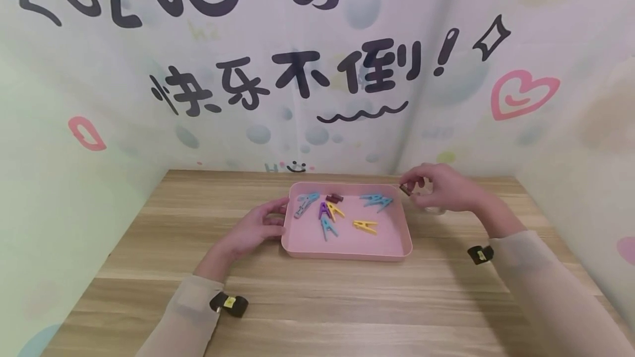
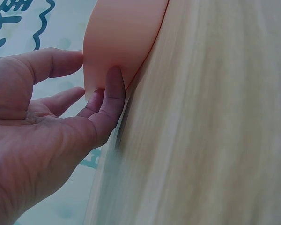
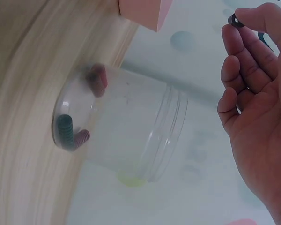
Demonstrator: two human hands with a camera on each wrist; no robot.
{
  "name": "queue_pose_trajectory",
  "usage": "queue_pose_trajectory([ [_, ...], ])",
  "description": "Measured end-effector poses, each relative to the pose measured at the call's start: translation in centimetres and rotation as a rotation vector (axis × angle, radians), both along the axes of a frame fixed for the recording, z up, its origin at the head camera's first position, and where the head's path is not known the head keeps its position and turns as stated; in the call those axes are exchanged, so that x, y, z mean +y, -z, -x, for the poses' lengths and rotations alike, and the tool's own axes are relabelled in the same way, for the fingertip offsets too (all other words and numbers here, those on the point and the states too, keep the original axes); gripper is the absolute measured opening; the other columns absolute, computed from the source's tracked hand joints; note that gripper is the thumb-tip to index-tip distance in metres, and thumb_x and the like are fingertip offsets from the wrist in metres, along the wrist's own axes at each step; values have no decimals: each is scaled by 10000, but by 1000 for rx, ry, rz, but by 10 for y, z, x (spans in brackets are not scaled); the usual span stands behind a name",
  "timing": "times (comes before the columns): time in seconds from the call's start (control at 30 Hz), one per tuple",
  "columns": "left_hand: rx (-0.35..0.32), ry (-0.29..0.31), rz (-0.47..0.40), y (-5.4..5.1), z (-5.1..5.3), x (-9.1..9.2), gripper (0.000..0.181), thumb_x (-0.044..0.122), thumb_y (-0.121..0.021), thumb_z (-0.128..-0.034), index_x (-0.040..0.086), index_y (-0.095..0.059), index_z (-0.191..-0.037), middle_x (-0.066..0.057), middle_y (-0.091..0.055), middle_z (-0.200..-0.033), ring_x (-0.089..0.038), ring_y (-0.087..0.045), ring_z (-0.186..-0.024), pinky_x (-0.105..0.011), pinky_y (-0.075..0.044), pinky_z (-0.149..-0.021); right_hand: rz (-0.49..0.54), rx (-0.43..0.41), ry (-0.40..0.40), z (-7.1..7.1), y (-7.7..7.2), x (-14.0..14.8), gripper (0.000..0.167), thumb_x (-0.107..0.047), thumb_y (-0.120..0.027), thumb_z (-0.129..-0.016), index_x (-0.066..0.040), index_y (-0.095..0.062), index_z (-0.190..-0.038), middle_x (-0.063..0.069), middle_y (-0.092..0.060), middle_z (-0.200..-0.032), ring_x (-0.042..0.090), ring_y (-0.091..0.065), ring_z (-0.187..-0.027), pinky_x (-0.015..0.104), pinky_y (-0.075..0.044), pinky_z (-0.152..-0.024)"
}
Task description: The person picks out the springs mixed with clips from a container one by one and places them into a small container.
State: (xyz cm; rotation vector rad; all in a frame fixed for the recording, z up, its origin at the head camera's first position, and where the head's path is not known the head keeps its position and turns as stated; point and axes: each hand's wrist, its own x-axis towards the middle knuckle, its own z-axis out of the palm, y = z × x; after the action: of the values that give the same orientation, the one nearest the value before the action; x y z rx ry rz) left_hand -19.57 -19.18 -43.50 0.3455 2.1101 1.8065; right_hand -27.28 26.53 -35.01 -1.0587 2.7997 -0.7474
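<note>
My left hand (image 1: 253,230) rests against the left side of a pink tray (image 1: 347,256); its fingers touch the outer wall without wrapping round it. Over the tray's far right corner my right hand (image 1: 446,186) pinches a small dark brown cylinder (image 1: 405,189) between thumb and fingertip. Below that hand stands a clear jar (image 3: 126,126), mostly hidden by the hand in the head view. Inside the jar are a green ribbed piece (image 3: 65,131) and reddish ones (image 3: 97,80). Dark red-brown pieces (image 1: 334,198) lie in the tray.
Also in the tray are blue clothespins (image 1: 327,227), yellow clothespins (image 1: 365,227) and a purple clothespin (image 1: 323,210). The wooden table (image 1: 317,307) ends at a printed wall sheet (image 1: 297,142) behind the tray.
</note>
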Motion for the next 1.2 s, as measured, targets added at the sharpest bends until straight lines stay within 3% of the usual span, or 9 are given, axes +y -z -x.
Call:
queue_pose_trajectory([
  [0.47,-7,7,-28,0,0,0,740,-102,-598,-980,-51,-274,-1643,-314,-416,-1524,-461,-554,-1323,-437,-579,-1030,10,67,45,2,-8,30,322,-33,-805,-883,-148,-770,-1182,-92,-712,-999,213,-629,-930,366,-496,-815],
  [0.73,-11,5,-27,1,1,-1,743,-94,-609,-981,-44,-278,-1644,-308,-419,-1526,-460,-550,-1332,-429,-576,-1035,20,74,91,6,-9,50,311,-54,-816,-869,-147,-767,-1161,-85,-711,-990,131,-611,-896,352,-498,-767],
  [1.2,-5,-1,-3,-1,0,0,748,-90,-621,-975,-33,-292,-1645,-299,-431,-1530,-451,-563,-1321,-425,-578,-1030,-4,61,158,19,3,71,286,-42,-754,-882,-102,-763,-1162,-49,-715,-973,149,-590,-887,257,-495,-723],
])
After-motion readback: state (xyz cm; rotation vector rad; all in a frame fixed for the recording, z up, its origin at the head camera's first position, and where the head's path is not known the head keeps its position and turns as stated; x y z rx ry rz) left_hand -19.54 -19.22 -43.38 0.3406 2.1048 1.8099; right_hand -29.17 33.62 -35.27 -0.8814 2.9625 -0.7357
